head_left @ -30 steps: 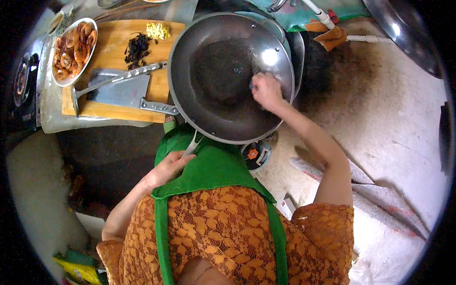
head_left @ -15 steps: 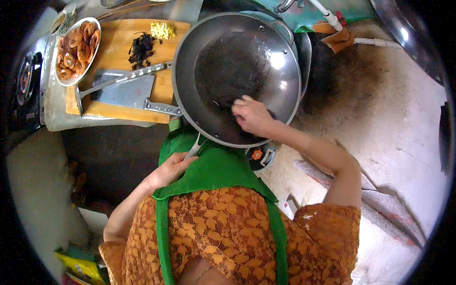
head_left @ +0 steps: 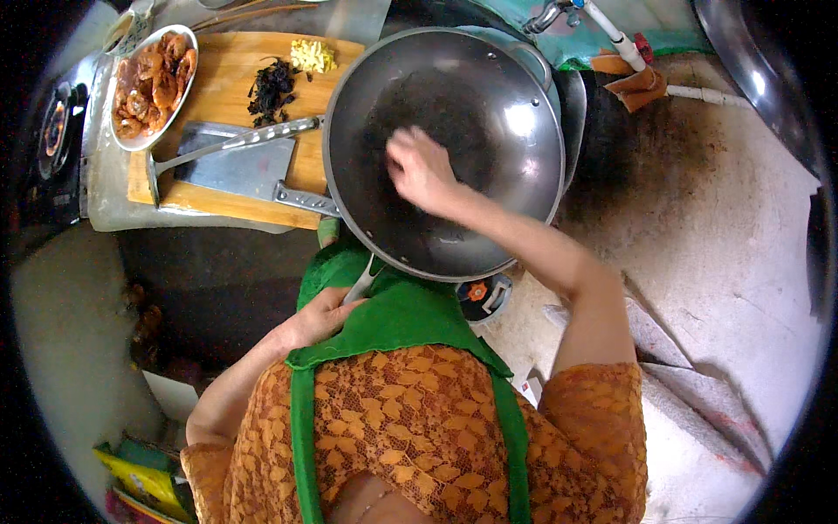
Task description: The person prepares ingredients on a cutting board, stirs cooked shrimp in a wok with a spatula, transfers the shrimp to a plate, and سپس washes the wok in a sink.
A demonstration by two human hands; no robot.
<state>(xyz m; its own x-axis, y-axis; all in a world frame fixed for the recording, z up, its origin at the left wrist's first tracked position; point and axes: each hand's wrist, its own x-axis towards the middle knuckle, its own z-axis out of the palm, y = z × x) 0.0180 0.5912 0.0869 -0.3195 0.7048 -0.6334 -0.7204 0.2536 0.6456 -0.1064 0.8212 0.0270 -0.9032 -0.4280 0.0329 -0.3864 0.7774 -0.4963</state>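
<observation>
A large dark grey wok [head_left: 502,175] is tilted toward me, its inside bare and shiny along the right. My left hand [head_left: 316,321] is closed round the wok's metal handle [head_left: 365,278], in front of my green apron [head_left: 401,306]. Inside the wok, my right hand [head_left: 422,178] is over the left-middle of the bowl. Its fingers are curled and slightly blurred; whatever they may grip is hidden.
On the left, a wooden cutting board [head_left: 231,92] bears a cleaver [head_left: 236,162], a long-handled spatula [head_left: 240,138], dark shreds [head_left: 271,92] and chopped yellow pieces [head_left: 312,56]. An oval plate of cooked shrimp [head_left: 155,87] overlaps its corner. A tap [head_left: 548,16] stands behind the wok.
My right hand has swept up and leftward across the inside of the wok. My left hand keeps its grip on the handle. The whole view has shifted slightly.
</observation>
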